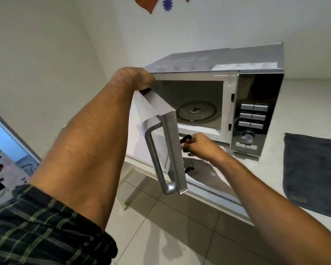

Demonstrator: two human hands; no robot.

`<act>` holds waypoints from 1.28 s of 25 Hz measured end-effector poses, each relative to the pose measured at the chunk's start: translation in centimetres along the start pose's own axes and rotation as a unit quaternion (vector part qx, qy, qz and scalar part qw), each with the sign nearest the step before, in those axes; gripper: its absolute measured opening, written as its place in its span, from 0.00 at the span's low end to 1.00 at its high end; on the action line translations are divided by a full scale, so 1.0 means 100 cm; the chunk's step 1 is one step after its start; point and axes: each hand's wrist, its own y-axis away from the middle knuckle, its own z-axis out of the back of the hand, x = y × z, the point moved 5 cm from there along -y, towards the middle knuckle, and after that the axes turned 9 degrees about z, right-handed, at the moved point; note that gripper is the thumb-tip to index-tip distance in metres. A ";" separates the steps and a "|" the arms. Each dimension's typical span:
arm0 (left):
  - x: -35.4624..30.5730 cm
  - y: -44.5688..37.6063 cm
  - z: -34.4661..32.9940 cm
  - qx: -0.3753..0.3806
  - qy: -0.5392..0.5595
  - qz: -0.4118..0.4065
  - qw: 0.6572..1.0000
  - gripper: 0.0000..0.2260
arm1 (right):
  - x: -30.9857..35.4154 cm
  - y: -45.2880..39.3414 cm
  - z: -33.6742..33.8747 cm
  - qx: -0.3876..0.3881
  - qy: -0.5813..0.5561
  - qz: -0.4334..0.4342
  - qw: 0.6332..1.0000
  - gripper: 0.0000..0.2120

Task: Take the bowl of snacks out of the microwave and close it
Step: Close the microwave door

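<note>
The silver microwave [218,60] stands on a white counter with its door [170,142] swung about halfway. Its glass turntable [197,112] is bare and no bowl shows inside. My left hand [136,77] grips the door's top edge near the hinge side. My right hand [201,147] hovers low over the counter in front of the opening, just beside the door's black latch hooks [185,139]. Its fingers are curled and partly hidden by the door edge. I cannot make out a bowl of snacks; only a grey patch lies under that hand.
The control panel [253,115] with buttons and a dial is on the microwave's right. A dark grey towel [311,169] lies on the counter [304,104] to the right. Tiled floor [170,236] lies below the counter edge. A white wall is close on the left.
</note>
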 end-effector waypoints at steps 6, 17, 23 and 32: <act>-0.025 0.002 -0.019 -0.126 -0.006 -0.094 0.988 0.10 | 0.061 0.045 0.103 -0.261 0.070 0.200 0.942 0.15; -0.034 0.069 -0.068 -0.297 0.545 -0.011 0.784 0.14 | 0.124 0.056 0.122 -0.241 0.422 0.413 0.770 0.16; -0.078 0.104 -0.115 -0.172 0.617 -0.080 0.764 0.27 | 0.125 0.046 0.137 -0.204 0.500 0.365 0.759 0.15; -0.140 0.103 -0.137 -0.041 0.697 -0.126 0.705 0.20 | 0.094 0.039 0.183 -0.261 0.518 0.127 0.805 0.31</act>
